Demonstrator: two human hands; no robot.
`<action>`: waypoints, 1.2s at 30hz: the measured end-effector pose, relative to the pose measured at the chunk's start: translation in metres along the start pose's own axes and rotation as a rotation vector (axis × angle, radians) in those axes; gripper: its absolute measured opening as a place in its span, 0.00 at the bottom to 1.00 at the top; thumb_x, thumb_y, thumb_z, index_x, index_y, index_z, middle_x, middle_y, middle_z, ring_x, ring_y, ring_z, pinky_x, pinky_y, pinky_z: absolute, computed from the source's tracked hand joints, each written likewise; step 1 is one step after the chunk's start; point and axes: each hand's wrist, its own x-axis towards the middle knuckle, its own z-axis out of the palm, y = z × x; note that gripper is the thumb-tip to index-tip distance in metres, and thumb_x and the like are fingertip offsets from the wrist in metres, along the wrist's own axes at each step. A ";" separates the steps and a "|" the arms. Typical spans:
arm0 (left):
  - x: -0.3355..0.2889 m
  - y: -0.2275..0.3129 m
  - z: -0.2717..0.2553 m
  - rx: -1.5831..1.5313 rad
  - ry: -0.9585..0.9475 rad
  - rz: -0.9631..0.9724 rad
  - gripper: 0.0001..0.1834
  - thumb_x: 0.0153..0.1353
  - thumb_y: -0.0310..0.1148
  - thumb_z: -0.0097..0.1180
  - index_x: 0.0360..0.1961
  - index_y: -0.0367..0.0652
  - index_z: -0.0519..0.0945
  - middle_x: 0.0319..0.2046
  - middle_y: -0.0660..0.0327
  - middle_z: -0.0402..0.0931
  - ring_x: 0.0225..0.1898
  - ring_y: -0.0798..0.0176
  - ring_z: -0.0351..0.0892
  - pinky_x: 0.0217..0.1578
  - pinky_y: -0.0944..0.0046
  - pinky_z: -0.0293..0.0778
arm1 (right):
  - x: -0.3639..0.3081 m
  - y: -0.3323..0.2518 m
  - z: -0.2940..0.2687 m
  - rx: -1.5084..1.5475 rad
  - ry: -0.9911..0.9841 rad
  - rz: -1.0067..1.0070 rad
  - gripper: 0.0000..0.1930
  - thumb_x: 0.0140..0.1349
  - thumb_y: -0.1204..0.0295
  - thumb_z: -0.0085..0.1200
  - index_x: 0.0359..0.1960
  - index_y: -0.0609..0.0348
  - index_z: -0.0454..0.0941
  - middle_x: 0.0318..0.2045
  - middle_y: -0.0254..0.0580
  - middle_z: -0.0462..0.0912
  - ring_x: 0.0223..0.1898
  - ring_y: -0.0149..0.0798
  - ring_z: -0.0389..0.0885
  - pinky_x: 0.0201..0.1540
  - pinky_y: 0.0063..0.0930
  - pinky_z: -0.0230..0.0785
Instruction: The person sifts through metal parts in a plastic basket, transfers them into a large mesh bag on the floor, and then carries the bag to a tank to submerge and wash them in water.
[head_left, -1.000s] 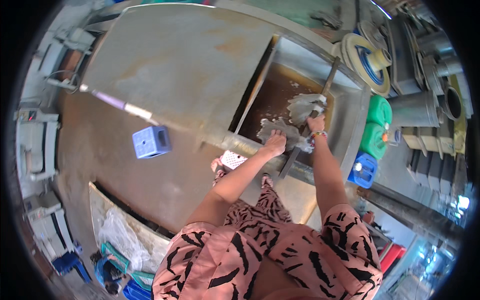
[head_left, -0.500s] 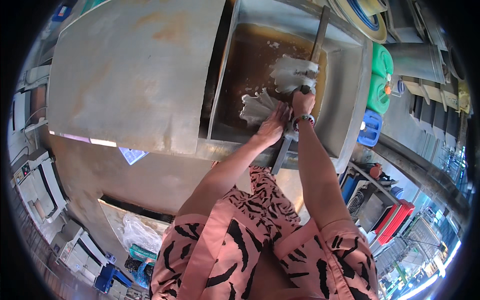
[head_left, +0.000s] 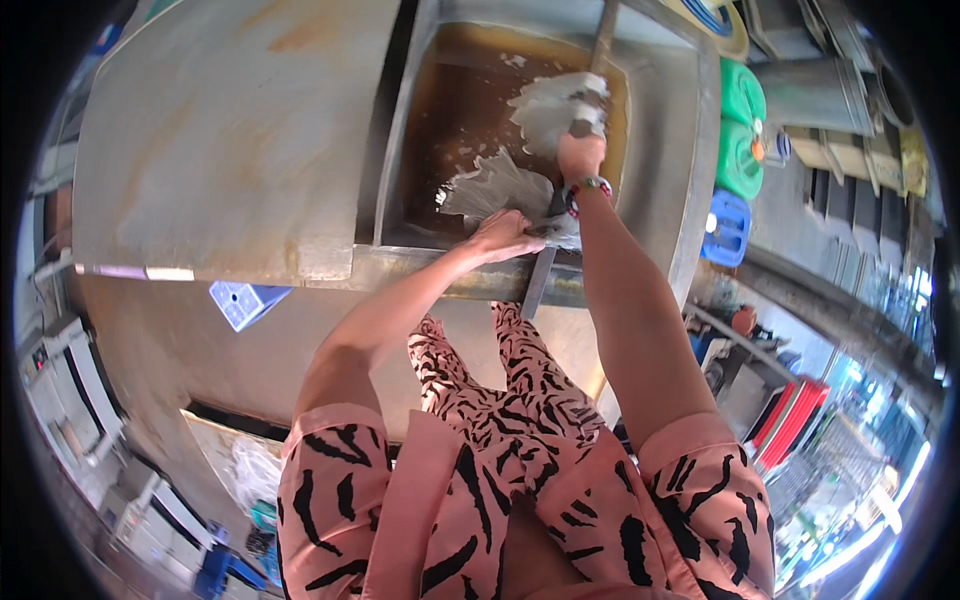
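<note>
A metal bar (head_left: 601, 50) lies across a metal tank (head_left: 660, 190), its near end jutting past the front edge. Two pale, translucent, fan-shaped sheets spread from the bar over brown liquid (head_left: 440, 125): a far sheet (head_left: 547, 112) and a near sheet (head_left: 500, 188). My right hand (head_left: 582, 157), with a beaded bracelet at the wrist, is closed around the bar between them. Its fingertips are hidden underneath. My left hand (head_left: 503, 236) has its fingers pinched at the gathered end of the near sheet, close to the bar.
A broad metal tabletop (head_left: 220, 150) adjoins the tank on the left. Green jugs (head_left: 740, 130) and a blue jug (head_left: 727, 228) stand along its right side. A blue plastic crate (head_left: 242, 302) sits below the tabletop's front edge. Red trays (head_left: 792, 425) are stacked at lower right.
My left hand has gone from lying flat with fingers stretched on the near sheet to pinching its gathered end, nearer the tank's front edge. The near sheet has spread wider. The whole view has shifted.
</note>
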 end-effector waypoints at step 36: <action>-0.127 -0.051 0.227 1.098 0.505 -0.168 0.16 0.54 0.32 0.47 0.39 0.34 0.79 0.39 0.54 0.79 0.54 0.60 0.69 0.64 0.61 0.45 | 0.056 0.011 -0.018 0.328 -0.373 -0.067 0.09 0.48 0.72 0.52 0.17 0.67 0.71 0.12 0.43 0.70 0.11 0.38 0.69 0.14 0.34 0.62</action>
